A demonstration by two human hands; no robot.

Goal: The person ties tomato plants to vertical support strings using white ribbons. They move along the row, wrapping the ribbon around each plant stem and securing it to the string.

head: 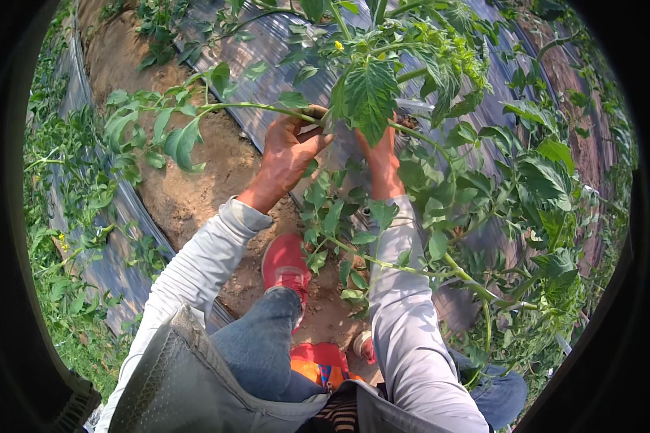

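Note:
My left hand [284, 154] has its fingers on a green side branch [249, 105] of a tomato plant, near where it meets the main stem. The branch reaches out to the left and ends in drooping leaves. Opposite it, my right hand [382, 162] is raised into the same plant, its fingers largely hidden behind a broad tomato leaf [369, 92]. A pale plastic strip [415, 105] shows just right of those fingers. Whether the right hand grips anything cannot be seen. One yellow flower [338, 45] is above the hands.
Dark plastic mulch film [238, 59] covers the planted beds, with a bare soil path [189, 189] between them. Another tomato stem [476, 289] crosses by my right forearm. More tomato plants [81, 189] grow at the left. My red shoe [286, 262] is on the soil.

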